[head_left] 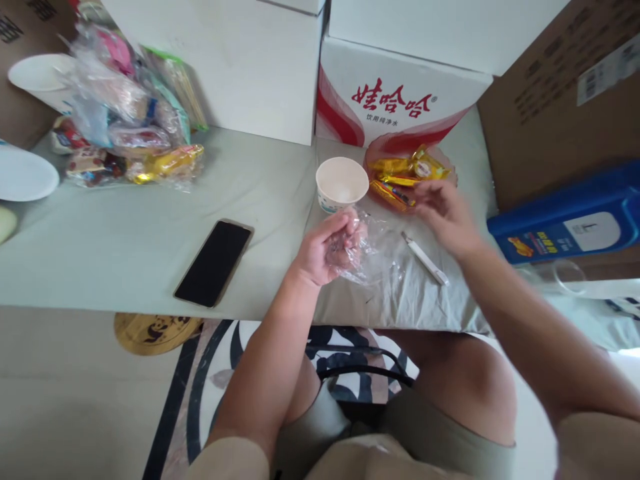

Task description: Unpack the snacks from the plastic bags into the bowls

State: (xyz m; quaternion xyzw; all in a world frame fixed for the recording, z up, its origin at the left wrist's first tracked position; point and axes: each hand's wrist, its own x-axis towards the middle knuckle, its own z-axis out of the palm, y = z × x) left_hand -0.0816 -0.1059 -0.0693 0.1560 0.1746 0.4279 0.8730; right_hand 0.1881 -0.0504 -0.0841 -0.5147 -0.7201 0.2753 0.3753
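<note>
My left hand (327, 250) is closed around a clear plastic bag (367, 250) with something pinkish inside, held just above the cloth-covered table (125, 233). My right hand (443, 213) hovers blurred over a plate of gold-wrapped snacks (405, 175), fingers curled; whether they hold anything is unclear. A white paper cup (341, 183) stands just beyond my left hand. A white pen-like stick (425, 259) lies below my right hand.
A black phone (214, 262) lies left of my hands. A heap of bagged snacks (127, 117) and white plates (25, 175) sit far left. White boxes (400, 100), a brown carton (550, 100) and a blue box (570, 223) line the back and right.
</note>
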